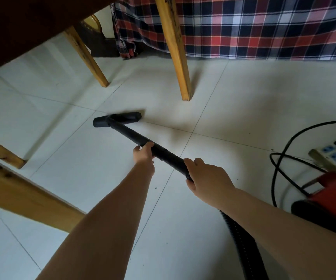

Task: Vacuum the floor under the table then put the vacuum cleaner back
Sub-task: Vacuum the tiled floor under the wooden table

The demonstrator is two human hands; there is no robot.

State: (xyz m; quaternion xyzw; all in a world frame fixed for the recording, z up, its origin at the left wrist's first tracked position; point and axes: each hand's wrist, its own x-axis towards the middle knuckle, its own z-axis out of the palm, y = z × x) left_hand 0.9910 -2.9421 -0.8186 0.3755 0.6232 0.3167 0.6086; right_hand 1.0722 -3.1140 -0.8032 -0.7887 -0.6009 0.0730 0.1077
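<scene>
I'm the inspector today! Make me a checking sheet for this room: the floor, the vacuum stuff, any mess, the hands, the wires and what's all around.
Surface: white tiled floor, pale and fairly dim.
Job's things: black nozzle flat on the tiles at the end of the wand; red vacuum body at the right; ribbed hose runs back from the wand.
Clutter: a few dark specks.
Grips: left hand holds the wand midway; right hand holds its rear end by the hose.
Cables: black cord loops over the floor to a power strip.
Surroundings: wooden table legs; plaid cloth hanging behind.
</scene>
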